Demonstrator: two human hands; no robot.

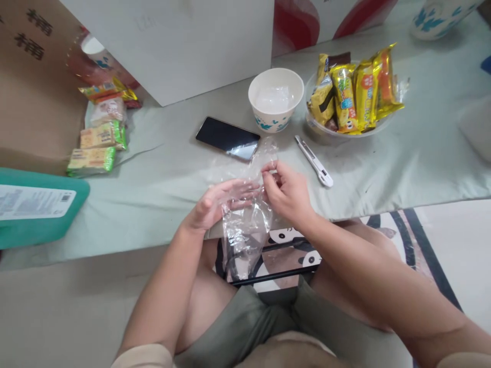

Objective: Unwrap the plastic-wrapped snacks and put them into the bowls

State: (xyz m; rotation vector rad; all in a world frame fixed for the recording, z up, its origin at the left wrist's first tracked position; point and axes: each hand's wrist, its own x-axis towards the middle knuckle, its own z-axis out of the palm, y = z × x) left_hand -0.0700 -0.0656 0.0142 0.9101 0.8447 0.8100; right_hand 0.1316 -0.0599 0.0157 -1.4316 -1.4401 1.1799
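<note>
A clear plastic bag point(247, 230) hangs over the table's front edge, crinkled and see-through. My right hand point(287, 190) pinches its upper part between thumb and fingers. With fingers stretched out, my left hand point(226, 200) lies against the film, partly behind or inside it; which of these I cannot tell. Just beyond the hands lies a black smartphone point(228, 137), screen up. To the right of my right hand is a white utility knife point(314, 161). A paper bowl point(275, 99) with a blue leaf print stands behind them, holding something whitish and translucent.
A clear bowl point(355, 134) of yellow snack packets stands at the back right. Several wrapped snacks point(97, 135) lie in a row at left, near a green container point(42, 207). A large white box point(172, 46) stands at the back; a patterned paper cup point(437, 20) is far right.
</note>
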